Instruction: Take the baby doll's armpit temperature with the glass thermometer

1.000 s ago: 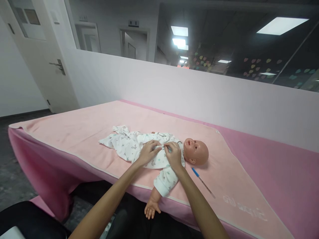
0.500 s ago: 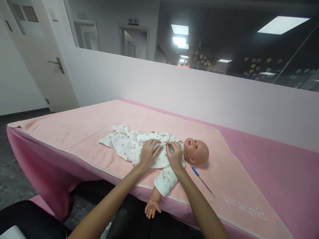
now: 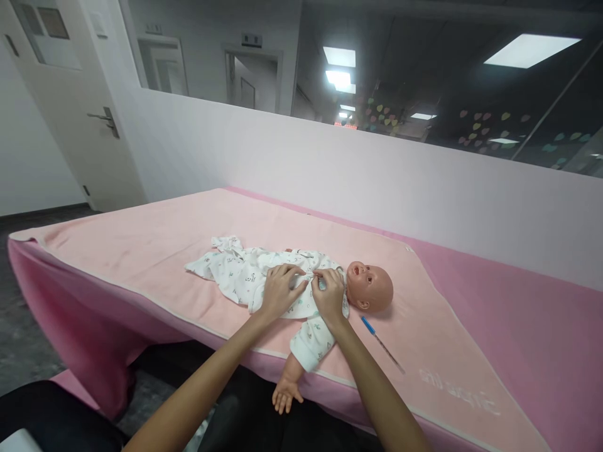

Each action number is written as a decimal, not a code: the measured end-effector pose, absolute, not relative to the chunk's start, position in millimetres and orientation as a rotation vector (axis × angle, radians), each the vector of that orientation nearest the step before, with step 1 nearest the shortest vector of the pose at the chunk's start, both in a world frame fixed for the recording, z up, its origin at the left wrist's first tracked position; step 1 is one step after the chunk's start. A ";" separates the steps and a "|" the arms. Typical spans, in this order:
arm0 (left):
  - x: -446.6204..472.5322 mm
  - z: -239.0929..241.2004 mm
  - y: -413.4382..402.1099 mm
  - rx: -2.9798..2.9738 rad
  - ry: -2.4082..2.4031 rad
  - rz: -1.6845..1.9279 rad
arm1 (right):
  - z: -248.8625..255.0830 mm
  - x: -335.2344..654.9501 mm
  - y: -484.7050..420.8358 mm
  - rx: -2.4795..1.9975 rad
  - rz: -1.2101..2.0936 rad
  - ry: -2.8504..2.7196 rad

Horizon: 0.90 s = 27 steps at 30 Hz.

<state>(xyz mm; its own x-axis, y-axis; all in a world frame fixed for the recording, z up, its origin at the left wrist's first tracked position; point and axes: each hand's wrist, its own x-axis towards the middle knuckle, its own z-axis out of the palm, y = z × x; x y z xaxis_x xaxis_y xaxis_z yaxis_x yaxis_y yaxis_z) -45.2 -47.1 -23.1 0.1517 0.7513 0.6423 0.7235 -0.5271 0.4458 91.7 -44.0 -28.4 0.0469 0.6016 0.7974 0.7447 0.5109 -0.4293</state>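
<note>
A baby doll (image 3: 372, 289) lies on its back, its head to the right, dressed in a white printed baby outfit (image 3: 240, 282). My left hand (image 3: 282, 290) rests on the chest of the outfit, fingers bent and thumb close to them at the cloth. Just right of it, below the doll's neck, my right hand (image 3: 330, 294) pinches the front of the outfit with thumb and fingertips. The exact bit of cloth between the fingertips is too small to make out. One sleeved doll arm (image 3: 311, 342) hangs toward me over the table edge.
A pen with a blue cap (image 3: 368, 324) lies right of my right forearm. Under the doll is a light pink blanket (image 3: 155, 251) over a darker pink cover (image 3: 527, 289). Behind stands a white half wall (image 3: 292, 157) with glass above; a door (image 3: 70, 113) is at left.
Both hands stay at the chest of the outfit, with only slight finger movement; the left thumb has parted a little from the fingers. The view has shifted slightly.
</note>
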 end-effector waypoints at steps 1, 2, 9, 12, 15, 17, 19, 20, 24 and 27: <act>-48.5 -22.5 -48.4 2.392 1.495 1.328 | -28.2 91.6 -43.9 -1.176 -0.169 -1.638; -53.1 -22.2 -49.5 2.423 1.477 1.314 | -28.2 91.8 -43.9 -1.185 -0.180 -1.641; -101.8 -26.2 -44.2 2.459 1.432 1.273 | -22.6 88.7 -47.6 -1.171 -0.346 -1.776; -109.3 -29.3 -41.9 2.429 1.445 1.249 | -15.1 73.5 -48.0 -1.063 -0.368 -1.923; -107.7 -31.9 -43.1 2.431 1.484 1.249 | -11.7 53.8 -44.7 -1.057 -0.332 -1.999; -106.2 -32.9 -44.4 2.440 1.486 1.253 | -13.5 44.6 -41.9 -1.092 -0.325 -2.011; -105.8 -33.3 -45.0 2.448 1.479 1.260 | -17.5 41.0 -40.1 -1.117 -0.332 -2.019; -105.8 -33.3 -44.9 2.450 1.478 1.264 | -19.6 41.1 -39.7 -1.128 -0.338 -2.017; -104.9 -33.2 -44.3 2.450 1.493 1.288 | -24.3 45.5 -40.2 -1.161 -0.357 -1.994; -102.3 -33.4 -45.1 2.451 1.515 1.300 | -24.6 46.7 -40.3 -1.145 -0.352 -1.990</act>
<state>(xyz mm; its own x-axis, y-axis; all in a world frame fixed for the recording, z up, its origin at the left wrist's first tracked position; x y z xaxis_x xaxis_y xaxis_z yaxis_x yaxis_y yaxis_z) -102.3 -45.1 -33.4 0.2022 0.7350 0.6472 0.7513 -0.5403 0.3789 46.7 -40.3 -24.6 -0.2739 0.5998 0.7518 0.8213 0.5526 -0.1416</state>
